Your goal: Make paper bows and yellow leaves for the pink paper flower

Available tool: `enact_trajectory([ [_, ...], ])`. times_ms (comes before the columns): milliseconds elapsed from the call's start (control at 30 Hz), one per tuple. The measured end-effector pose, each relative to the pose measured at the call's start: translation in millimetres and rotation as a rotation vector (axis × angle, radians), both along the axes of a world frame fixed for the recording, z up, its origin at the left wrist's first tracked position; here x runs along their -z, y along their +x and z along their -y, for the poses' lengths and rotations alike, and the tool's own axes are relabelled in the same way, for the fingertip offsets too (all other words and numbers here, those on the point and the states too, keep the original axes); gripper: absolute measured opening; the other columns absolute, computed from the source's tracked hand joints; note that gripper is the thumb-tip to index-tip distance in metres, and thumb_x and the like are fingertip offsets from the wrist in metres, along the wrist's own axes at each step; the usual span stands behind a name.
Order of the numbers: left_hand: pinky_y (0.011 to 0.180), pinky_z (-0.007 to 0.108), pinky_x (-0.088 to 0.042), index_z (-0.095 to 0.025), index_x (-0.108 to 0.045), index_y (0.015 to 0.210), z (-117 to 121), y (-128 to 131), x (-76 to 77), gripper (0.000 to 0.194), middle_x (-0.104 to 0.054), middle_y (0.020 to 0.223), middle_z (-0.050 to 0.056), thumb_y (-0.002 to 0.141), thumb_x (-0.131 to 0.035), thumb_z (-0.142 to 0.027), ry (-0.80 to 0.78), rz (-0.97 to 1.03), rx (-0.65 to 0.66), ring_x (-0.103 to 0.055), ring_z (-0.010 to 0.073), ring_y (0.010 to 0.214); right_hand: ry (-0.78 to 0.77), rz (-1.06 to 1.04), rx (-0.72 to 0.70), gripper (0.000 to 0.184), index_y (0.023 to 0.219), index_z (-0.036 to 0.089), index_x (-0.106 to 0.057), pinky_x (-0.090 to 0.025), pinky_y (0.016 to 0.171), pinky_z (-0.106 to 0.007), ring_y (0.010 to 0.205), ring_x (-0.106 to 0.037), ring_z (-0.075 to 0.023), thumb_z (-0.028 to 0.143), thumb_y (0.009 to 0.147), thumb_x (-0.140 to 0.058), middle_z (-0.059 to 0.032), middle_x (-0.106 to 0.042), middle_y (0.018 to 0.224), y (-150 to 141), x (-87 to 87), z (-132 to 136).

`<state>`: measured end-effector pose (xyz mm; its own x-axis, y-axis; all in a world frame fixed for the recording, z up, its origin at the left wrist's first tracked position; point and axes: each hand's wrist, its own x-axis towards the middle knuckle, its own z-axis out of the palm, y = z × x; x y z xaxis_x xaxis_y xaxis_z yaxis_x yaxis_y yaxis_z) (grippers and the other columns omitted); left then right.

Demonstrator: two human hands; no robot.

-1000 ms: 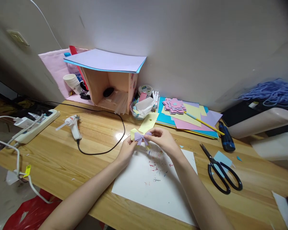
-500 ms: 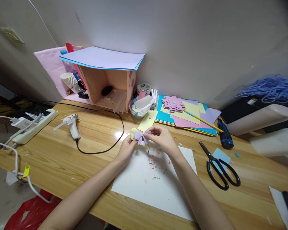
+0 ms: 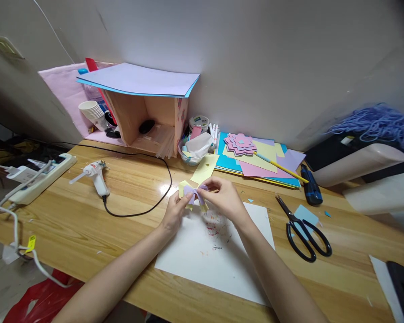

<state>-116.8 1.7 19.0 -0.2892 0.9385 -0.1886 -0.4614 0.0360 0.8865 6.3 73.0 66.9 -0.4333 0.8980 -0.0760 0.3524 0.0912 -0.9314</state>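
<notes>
My left hand (image 3: 177, 210) and my right hand (image 3: 224, 197) meet above a white sheet of paper (image 3: 218, 269) marked with coloured scribbles. Between them is a small paper flower (image 3: 190, 190) with lilac petals over yellow ones. My left thumb presses on its lilac petals while the fingers support it from beneath. On the right side, my right thumb and fingers pinch it near the middle. Parts of the flower are hidden by my fingers. Just beyond it lies a yellow paper piece (image 3: 205, 168) with a small hole.
At left are a glue gun (image 3: 99, 177) with its black cord and a power strip (image 3: 42, 179). Black-handled scissors (image 3: 301, 231) lie at right by a blue utility knife (image 3: 311, 185). Behind stand a cardboard box (image 3: 148, 112), a bowl of scraps (image 3: 193, 154) and coloured paper (image 3: 262, 166).
My left thumb has come over onto the lilac petals, and the flower is more covered by my fingers. The whole view has shifted slightly.
</notes>
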Motion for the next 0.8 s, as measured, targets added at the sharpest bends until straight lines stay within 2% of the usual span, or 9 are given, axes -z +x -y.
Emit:
enact_trajectory([
  [100, 0.069, 0.024, -0.045, -0.013, -0.063, 0.083, 1.8, 0.0, 0.9, 0.029, -0.065, 0.08, 0.005, 0.067, -0.07, -0.037, -0.047, -0.119, -0.004, -0.059, 0.0163, 0.075, -0.021, -0.006, -0.025, 0.011, 0.07, 0.015, -0.063, -0.048, 0.06, -0.026, 0.064, -0.062, -0.0161, 0.025, 0.065, -0.062, -0.0048, -0.068, 0.071, -1.0, -1.0, 3.0],
  [300, 0.069, 0.024, -0.044, -0.015, -0.063, 0.082, 1.6, 0.3, -3.4, 0.027, -0.067, 0.08, 0.003, 0.067, -0.07, -0.037, -0.042, -0.164, -0.059, -0.059, 0.0145, 0.073, -0.059, 0.02, -0.073, 0.014, 0.075, 0.016, -0.064, -0.046, 0.055, -0.024, 0.061, -0.059, -0.0145, 0.028, 0.068, -0.061, -0.0041, -0.067, 0.073, 3.0, -9.2, 4.2],
  [533, 0.071, 0.025, -0.045, -0.016, -0.062, 0.082, 1.5, 0.3, -10.8, 0.028, -0.068, 0.084, 0.004, 0.064, -0.072, -0.036, -0.069, -0.218, -0.112, -0.062, 0.0171, 0.078, -0.023, 0.026, -0.104, 0.014, 0.076, 0.017, -0.068, -0.046, 0.063, -0.025, 0.07, -0.061, -0.0155, 0.026, 0.072, -0.059, -0.004, -0.069, 0.078, 6.8, -14.5, 2.8],
  [800, 0.073, 0.025, -0.045, -0.016, -0.063, 0.083, 2.3, -1.8, -8.0, 0.025, -0.068, 0.083, 0.003, 0.067, -0.071, -0.033, -0.023, -0.28, -0.143, -0.061, 0.0159, 0.078, -0.082, -0.053, -0.105, 0.013, 0.075, 0.016, -0.068, -0.047, 0.065, -0.027, 0.069, -0.061, -0.0156, 0.025, 0.069, -0.062, -0.0046, -0.069, 0.076, 6.2, -17.0, 2.4],
])
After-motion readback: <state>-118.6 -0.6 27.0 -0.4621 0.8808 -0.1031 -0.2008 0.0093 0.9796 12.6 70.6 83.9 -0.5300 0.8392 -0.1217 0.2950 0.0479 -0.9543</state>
